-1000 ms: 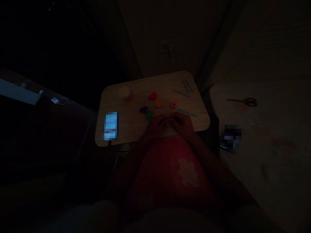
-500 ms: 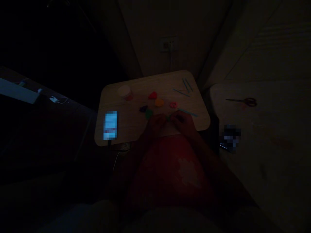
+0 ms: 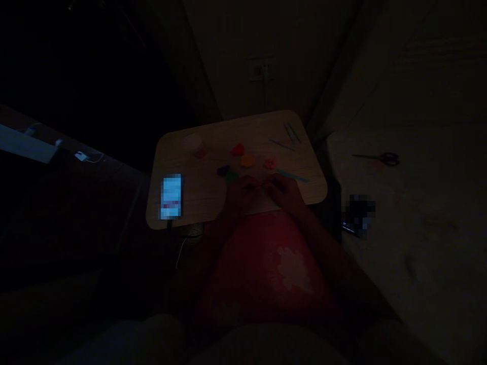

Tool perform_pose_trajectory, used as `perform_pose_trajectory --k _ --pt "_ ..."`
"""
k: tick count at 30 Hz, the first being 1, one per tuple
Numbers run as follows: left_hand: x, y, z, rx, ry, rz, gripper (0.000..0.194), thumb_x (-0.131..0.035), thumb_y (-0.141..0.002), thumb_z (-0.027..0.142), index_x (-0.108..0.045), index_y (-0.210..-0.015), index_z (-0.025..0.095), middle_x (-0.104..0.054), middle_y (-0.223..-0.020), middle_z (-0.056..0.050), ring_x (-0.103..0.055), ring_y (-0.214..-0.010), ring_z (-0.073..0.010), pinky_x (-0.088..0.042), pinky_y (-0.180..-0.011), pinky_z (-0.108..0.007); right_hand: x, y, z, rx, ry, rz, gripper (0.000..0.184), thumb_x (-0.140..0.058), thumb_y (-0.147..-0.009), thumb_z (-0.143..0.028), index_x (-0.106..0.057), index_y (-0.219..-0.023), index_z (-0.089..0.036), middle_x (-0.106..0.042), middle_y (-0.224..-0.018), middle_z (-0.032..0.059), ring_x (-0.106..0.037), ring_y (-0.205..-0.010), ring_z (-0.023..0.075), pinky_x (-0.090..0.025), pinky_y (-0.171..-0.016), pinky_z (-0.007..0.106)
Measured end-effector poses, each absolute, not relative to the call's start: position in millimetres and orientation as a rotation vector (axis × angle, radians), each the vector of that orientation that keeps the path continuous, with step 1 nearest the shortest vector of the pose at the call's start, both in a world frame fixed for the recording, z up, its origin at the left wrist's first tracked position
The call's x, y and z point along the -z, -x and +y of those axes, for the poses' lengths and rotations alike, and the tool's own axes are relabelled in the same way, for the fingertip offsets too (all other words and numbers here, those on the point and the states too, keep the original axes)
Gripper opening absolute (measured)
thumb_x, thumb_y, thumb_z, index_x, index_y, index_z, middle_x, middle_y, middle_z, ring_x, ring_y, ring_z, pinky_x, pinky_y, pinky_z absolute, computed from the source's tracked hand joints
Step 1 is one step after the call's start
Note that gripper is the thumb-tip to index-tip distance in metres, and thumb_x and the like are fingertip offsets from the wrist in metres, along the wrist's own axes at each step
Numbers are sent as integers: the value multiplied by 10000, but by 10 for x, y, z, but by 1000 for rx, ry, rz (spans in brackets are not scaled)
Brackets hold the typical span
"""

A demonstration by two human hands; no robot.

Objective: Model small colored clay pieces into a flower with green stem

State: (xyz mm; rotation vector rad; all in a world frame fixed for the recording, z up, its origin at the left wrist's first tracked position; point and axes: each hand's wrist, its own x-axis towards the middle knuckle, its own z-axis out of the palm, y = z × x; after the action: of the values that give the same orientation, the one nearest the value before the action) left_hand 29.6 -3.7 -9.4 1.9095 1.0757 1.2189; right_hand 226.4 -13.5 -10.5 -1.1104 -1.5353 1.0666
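Note:
In the dim head view, my left hand [image 3: 243, 191] and my right hand [image 3: 283, 191] meet over the near edge of the small wooden table [image 3: 213, 195]. Their fingers are bent and pinched together around a small piece of green modelling clay, which the fingers and the dark mostly hide. Just beyond my left hand lies a green clay lump [image 3: 232, 176], touching a dark purple lump [image 3: 222, 171]. Farther back are an orange lump [image 3: 247, 160] and a red lump [image 3: 238, 149]. A pink ring-like clay piece [image 3: 270, 163] and a flat blue tool [image 3: 292, 176] lie beyond my right hand.
A lit phone [image 3: 171, 196] lies at the table's left, its cable hanging below. A pale tub [image 3: 194, 144] stands at the back left; several thin sticks [image 3: 289, 133] lie back right. Scissors [image 3: 388, 159] and a dark blurred object [image 3: 359, 213] rest on the pale surface at right.
Half a second ago a bit of green clay showed between my fingertips; now it is hardly visible. My hands stay together with small finger shifts. The whole view has moved slightly.

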Motion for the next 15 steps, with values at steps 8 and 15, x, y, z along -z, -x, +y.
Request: perform_pose_trajectory --k 8,15 --pt "50 -308 -13 -1238 -1785 1011 336 -637 -992 483 -752 -841 206 -733 -836 -41 -682 -802 -183 -549 -777 -332 88 -2271 -134 -995 1123 -1628 161 -680 -913 -356 -721 -925 -202 -700 -774 19 -602 -691 164 -446 -660 297" --pt "108 -303 -7 -1187 -1701 1083 295 -809 -854 479 -722 -898 200 -740 -880 -46 -694 -834 -190 -574 -781 -327 84 -2274 -147 -993 1112 -1629 141 -669 -916 -338 -714 -935 -205 -678 -770 8 -577 -684 157 -425 -640 288"
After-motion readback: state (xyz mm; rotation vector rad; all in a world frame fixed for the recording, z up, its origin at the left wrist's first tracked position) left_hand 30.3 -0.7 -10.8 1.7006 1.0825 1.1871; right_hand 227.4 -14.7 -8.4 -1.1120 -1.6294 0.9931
